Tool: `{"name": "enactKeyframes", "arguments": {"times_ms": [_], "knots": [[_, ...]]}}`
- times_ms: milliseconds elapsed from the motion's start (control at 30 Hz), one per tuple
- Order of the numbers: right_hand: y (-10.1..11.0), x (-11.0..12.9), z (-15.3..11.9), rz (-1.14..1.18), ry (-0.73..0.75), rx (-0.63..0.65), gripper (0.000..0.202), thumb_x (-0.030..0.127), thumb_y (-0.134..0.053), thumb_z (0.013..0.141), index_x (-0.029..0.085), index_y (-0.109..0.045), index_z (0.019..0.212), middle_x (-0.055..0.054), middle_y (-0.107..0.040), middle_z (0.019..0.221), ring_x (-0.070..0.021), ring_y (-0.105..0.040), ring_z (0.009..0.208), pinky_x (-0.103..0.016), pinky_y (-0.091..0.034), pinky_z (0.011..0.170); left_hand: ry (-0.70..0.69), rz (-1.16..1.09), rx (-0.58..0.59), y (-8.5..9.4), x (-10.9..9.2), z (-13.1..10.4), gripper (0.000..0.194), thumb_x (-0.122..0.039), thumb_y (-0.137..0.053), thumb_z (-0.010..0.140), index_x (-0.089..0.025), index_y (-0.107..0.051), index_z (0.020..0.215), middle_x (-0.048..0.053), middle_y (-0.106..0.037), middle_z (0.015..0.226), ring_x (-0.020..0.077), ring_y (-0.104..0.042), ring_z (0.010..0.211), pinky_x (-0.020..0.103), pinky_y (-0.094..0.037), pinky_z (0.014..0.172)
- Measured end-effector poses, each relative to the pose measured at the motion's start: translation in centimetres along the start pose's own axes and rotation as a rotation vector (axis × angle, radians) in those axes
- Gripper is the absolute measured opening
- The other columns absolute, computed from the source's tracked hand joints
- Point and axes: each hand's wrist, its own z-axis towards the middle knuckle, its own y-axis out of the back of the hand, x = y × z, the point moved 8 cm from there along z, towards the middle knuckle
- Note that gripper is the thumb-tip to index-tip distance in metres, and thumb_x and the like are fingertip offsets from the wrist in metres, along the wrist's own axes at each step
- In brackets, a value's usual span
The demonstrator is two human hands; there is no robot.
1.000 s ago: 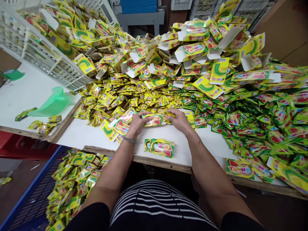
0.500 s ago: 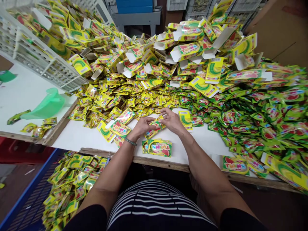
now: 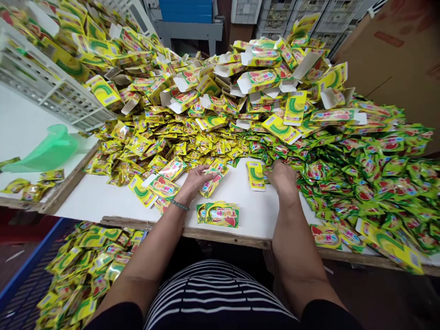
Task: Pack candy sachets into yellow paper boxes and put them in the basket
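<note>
Head view: the left hand (image 3: 196,182) holds a printed carton (image 3: 213,182) over the white surface (image 3: 254,215); the right hand (image 3: 283,176) is at the edge of the green packets (image 3: 343,169), its fingertips hidden, so whether it grips anything cannot be told. Overlapping cartons (image 3: 222,215) lie near the front edge; a brushing forearm (image 3: 161,233) could push them off. The loosely heaped packets might slide if disturbed at their foot.

A green scoop (image 3: 51,150) lay at left, a blue box (image 3: 185,11) sat on a grey stand (image 3: 190,31) behind, and crates (image 3: 277,17) stood stacked near brown cardboard (image 3: 395,68).
</note>
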Motion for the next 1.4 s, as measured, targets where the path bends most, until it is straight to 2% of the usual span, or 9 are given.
{"name": "enactKeyframes", "arguments": {"times_ms": [167, 367, 467, 633, 800, 967, 1067, 1200, 1400], "knots": [[0.4, 2.6, -1.1, 0.066, 0.09, 0.025, 0.029, 0.02, -0.064, 0.077, 0.015, -0.066, 0.105, -0.019, -0.07, 0.09, -0.037, -0.066, 0.091, -0.046, -0.046, 0.079, -0.06, 0.069, -0.029, 0.5, -0.1, 0.0, 0.065, -0.032, -0.089, 0.047, -0.013, -0.065, 0.104, -0.002, -0.063, 0.061, 0.0113, -0.055, 0.054, 0.023, -0.039, 0.052], [5.5, 5.8, -3.7, 0.489, 0.345, -0.403, 0.023, 0.027, -0.047, 0.089, 0.017, -0.066, 0.097, -0.016, -0.066, 0.102, -0.0286, -0.061, 0.1, -0.042, -0.046, 0.09, -0.182, 0.269, -0.047, 0.5, -0.7, -0.2, 0.052, -0.033, -0.086, 0.05, -0.012, -0.071, 0.095, -0.008, -0.046, 0.048, 0.0067, -0.038, 0.045, 0.022, -0.025, 0.046], [4.2, 9.3, -5.3, 0.706, 0.55, -0.255, 0.02, 0.034, -0.051, 0.088, 0.021, -0.066, 0.09, -0.009, -0.067, 0.092, -0.0232, -0.062, 0.088, -0.036, -0.05, 0.082, -0.194, 0.282, 0.029, -0.4, -0.9, -0.4, 0.053, -0.035, -0.086, 0.049, -0.013, -0.072, 0.095, -0.007, -0.049, 0.049, 0.0066, -0.038, 0.045, 0.022, -0.026, 0.047], [1.3, 13.5, -7.3, 0.698, 0.731, -0.007, 0.021, 0.025, -0.05, 0.085, 0.023, -0.07, 0.083, -0.007, -0.068, 0.089, -0.0217, -0.062, 0.087, -0.034, -0.049, 0.081, -0.221, 0.268, 0.115, -1.1, -1.4, -0.7, 0.052, -0.035, -0.085, 0.05, -0.014, -0.072, 0.095, -0.006, -0.052, 0.051, 0.0064, -0.039, 0.046, 0.021, -0.027, 0.046], [-0.4, 13.3, -6.5, 0.801, 0.673, 0.137, 0.015, 0.029, -0.057, 0.078, 0.022, -0.071, 0.078, -0.004, -0.069, 0.084, -0.0207, -0.063, 0.079, -0.033, -0.048, 0.075, -0.222, 0.27, 0.155, -1.4, -1.5, -0.9, 0.045, -0.033, -0.087, 0.05, -0.013, -0.074, 0.089, -0.004, -0.052, 0.048, 0.0089, -0.046, 0.046, 0.021, -0.03, 0.045], [-2.0, 12.4, -5.7, 0.846, 0.493, 0.116, 0.024, 0.042, -0.06, 0.077, 0.021, -0.066, 0.085, -0.001, -0.065, 0.072, -0.0187, -0.059, 0.067, -0.031, -0.047, 0.064, -0.204, 0.2, 0.147, -1.7, -1.2, -0.9, 0.048, -0.035, -0.088, 0.049, -0.012, -0.074, 0.088, -0.001, -0.063, 0.057, 0.011, -0.054, 0.052, 0.022, -0.04, 0.051], [-1.7, 12.6, -6.1, 0.891, 0.482, 0.085, 0.028, 0.045, -0.06, 0.077, 0.021, -0.063, 0.091, -0.003, -0.068, 0.083, -0.0196, -0.063, 0.076, -0.032, -0.051, 0.071, -0.177, 0.095, 0.109, -1.6, -1.0, -0.7, 0.053, -0.039, -0.089, 0.046, -0.012, -0.073, 0.089, 0.002, -0.07, 0.069, 0.0124, -0.06, 0.06, 0.024, -0.046, 0.059], [-0.4, 12.3, -6.6, 0.898, 0.458, 0.028, 0.022, 0.04, -0.062, 0.076, 0.022, -0.062, 0.09, -0.004, -0.072, 0.085, -0.0205, -0.066, 0.081, -0.033, -0.053, 0.077, -0.17, 0.002, 0.051, -1.1, -0.8, -0.5, 0.058, -0.041, -0.089, 0.045, -0.011, -0.072, 0.092, 0.003, -0.072, 0.073, 0.0131, -0.062, 0.063, 0.025, -0.047, 0.062], [-0.6, 13.2, -7.4, 0.785, 0.522, 0.19, 0.023, 0.027, -0.053, 0.08, 0.024, -0.061, 0.102, -0.002, -0.075, 0.087, -0.0213, -0.068, 0.078, -0.034, -0.053, 0.074, -0.219, 0.036, 0.087, -1.4, -1.0, -0.4, 0.056, -0.039, -0.088, 0.048, -0.012, -0.073, 0.094, 0.001, -0.07, 0.07, 0.0113, -0.059, 0.06, 0.024, -0.045, 0.06]]}}
